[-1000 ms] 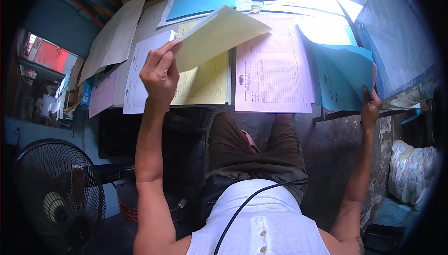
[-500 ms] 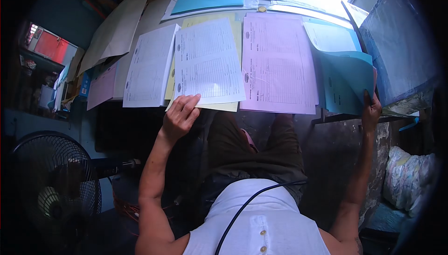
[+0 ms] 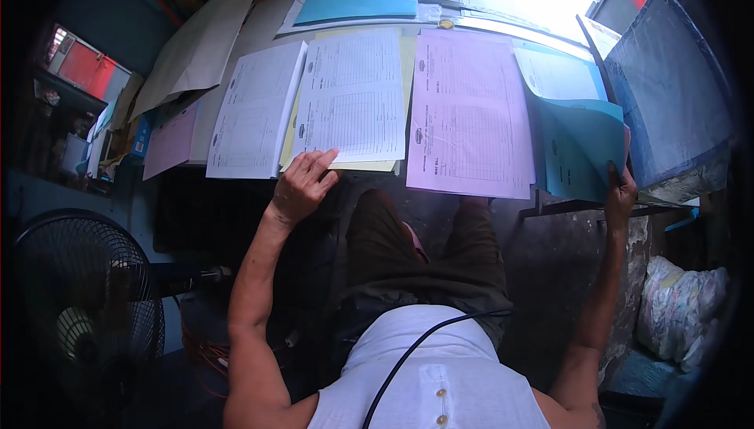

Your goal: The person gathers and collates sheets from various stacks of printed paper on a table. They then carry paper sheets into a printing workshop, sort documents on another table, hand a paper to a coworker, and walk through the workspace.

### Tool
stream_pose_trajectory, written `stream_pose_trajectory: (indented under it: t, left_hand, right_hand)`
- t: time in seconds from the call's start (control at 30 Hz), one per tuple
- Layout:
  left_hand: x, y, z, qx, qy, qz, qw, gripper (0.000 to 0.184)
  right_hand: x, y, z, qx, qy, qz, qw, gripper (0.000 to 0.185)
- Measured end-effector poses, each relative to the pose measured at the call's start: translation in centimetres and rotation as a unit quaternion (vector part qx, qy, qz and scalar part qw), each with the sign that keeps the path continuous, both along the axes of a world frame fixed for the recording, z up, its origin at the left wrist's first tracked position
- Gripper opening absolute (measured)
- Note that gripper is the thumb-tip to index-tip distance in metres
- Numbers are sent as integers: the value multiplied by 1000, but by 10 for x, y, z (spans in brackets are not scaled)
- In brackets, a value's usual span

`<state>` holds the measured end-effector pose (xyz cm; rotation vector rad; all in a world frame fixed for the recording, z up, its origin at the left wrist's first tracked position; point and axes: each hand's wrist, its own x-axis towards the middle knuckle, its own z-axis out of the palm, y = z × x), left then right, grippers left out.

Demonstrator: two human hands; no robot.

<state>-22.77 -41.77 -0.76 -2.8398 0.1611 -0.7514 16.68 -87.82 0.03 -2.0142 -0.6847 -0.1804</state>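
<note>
At the near edge of the desk (image 3: 269, 22), a white printed paper sheet (image 3: 353, 95) overlies the yellow paper stack (image 3: 408, 67), left hand (image 3: 302, 187) on it, pinch unclear. The right hand (image 3: 621, 192) narrowly pinches curled teal paper sheets (image 3: 577, 146), not yet lifted clear.

Left hand (image 3: 305, 185) at the white form's (image 3: 351, 99) lower edge, beside pink forms (image 3: 471, 115).

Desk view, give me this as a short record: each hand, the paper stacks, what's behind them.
left hand: fingers on the lower edge of a white form
under that form: yellow sheets
right hand: grips a curled teal sheet near its lower right corner
between hands: pink forms
far left of yellow: white stack
behind: flat blue sheet
</note>
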Motion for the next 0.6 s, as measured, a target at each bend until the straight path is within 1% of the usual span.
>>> stream_pose_trajectory:
  t: [0.07, 0.2, 0.27, 0.3, 0.37, 0.4, 0.47, 0.5, 0.57, 0.6]
  left_hand:
    - [0, 1, 0, 1, 13, 9, 1000, 10]
    - [2, 3, 1, -6, 2, 15, 1000, 9]
    - [5, 4, 6, -9, -8, 0, 1000, 19]
    - [7, 4, 10, -8, -8, 3, 1000, 19]
    - [11, 2, 16, -2, -6, -15, 1000, 44]
    - [12, 2, 14, 1, -6, -10, 1000, 44]
    - [15, 4, 10, -78, -27, 2, 997, 61]
    - [16, 5, 11, -73, -29, 7, 997, 61]
    - [18, 7, 14, -123, 5, 32, 992, 55]
    - [19, 12, 15, -117, -13, 8, 993, 46]
  right_hand:
    - [1, 0, 0, 6, 18, 13, 1000, 45]
    - [-2, 1, 1, 1, 22, 13, 1000, 45]
    - [-2, 2, 2, -9, 20, 8, 1000, 46]
    - [-2, 2, 2, -8, 20, 11, 1000, 46]
    - [0, 0, 1, -14, 34, 11, 999, 46]
    - [0, -1, 1, -12, 33, 17, 999, 46]
    - [0, 0, 1, -10, 31, 9, 999, 45]
    - [0, 1, 1, -6, 29, 15, 999, 45]
    - [0, 3, 2, 1, 22, 18, 1000, 45]
    - [3, 2, 1, 2, 29, 22, 999, 44]
